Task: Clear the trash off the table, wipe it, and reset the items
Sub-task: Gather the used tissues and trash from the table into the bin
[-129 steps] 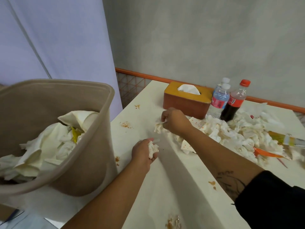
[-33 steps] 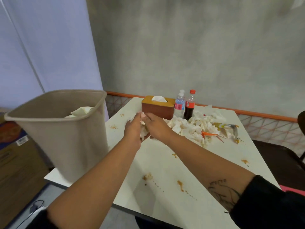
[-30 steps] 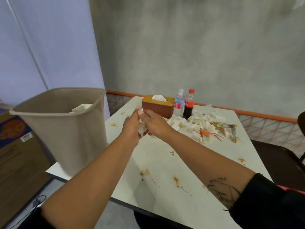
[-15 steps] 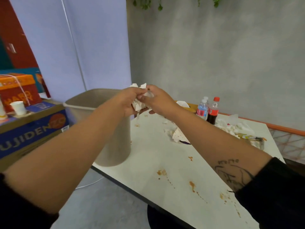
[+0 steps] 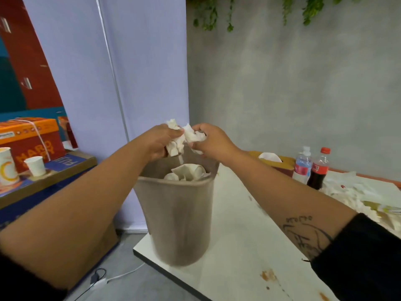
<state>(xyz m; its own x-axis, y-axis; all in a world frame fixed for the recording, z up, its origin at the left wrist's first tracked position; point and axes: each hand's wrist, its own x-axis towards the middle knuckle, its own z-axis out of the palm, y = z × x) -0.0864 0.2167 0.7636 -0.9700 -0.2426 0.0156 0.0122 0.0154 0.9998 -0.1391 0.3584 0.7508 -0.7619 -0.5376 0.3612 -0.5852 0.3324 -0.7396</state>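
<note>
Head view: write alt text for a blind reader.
A left hand and a right hand grip crumpled tissues above a bin of tissues on the corner of a stained table. A tissue box, water bottle, cola bottle and more litter sit farther back.

Orange box (image 5: 30, 139), left edge of the frame: "HARD" in big orange capitals on its dark red side. The word below is blurred and crossed by a white strap.
Blue box (image 5: 65, 162), under the orange one: pale capitals starting "FU", the rest unclear.
Cola bottle (image 5: 318, 170), right side: red label with white script, too blurred to read.
Water bottle (image 5: 302, 168), just beside it: label unreadable.
Forearm tattoo (image 5: 303, 233), lower right: dark handwriting, not legible.
</note>
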